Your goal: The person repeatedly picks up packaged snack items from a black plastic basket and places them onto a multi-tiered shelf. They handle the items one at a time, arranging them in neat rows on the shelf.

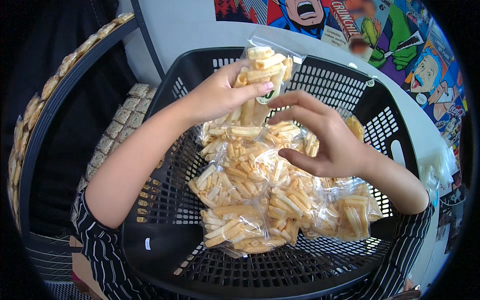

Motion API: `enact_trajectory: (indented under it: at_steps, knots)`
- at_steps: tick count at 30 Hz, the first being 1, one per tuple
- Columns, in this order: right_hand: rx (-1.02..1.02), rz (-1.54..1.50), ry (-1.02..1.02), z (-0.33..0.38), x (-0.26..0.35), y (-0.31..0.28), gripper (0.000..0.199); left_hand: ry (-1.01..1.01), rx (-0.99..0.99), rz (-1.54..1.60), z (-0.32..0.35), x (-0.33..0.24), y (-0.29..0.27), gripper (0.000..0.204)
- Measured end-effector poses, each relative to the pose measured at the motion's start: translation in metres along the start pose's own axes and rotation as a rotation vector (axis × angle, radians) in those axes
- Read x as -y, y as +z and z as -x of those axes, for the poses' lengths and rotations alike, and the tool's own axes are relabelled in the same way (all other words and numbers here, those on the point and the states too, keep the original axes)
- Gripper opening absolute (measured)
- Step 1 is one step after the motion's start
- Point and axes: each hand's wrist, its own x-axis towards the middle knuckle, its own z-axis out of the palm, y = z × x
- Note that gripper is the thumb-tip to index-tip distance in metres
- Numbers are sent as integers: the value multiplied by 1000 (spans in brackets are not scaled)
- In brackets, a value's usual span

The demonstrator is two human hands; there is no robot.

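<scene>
My left hand (231, 92) is closed round a clear plastic bag of pale yellow snack sticks (267, 65), held upright above the far part of a black basket (192, 62). A small round label shows low on this bag, partly covered by my fingers. To its right, my right hand (320, 135) is open, thumb and fingers spread apart, with nothing between them. Below both hands, several similar clear bags of snack sticks (235, 225) lie heaped in the perforated basket. My right hand hides some of the bags beneath it.
Stacked small packets (120, 117) stand left of the basket, beside a dark rack (35, 120) with more packets along its edge. Clear plastic bags (437, 167) hang or lie at the right. Colourful comic-style posters (390, 50) cover the wall behind. A cardboard piece (85, 272) is at lower left.
</scene>
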Motion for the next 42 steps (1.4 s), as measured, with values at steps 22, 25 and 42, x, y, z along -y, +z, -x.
enact_trajectory:
  at_steps: [22, 25, 42]
  knots:
    - [368, -200, -318, -53, 97, 90, 15, 260, -25, -602, -7, 19, -14, 49]
    - [300, -83, -415, -55, 84, 93, 18, 294, -13, -713, -5, 17, -14, 48]
    - [696, -679, 437, -10, 7, 56, 66, 11, 118, -741, -1, 29, -29, 55]
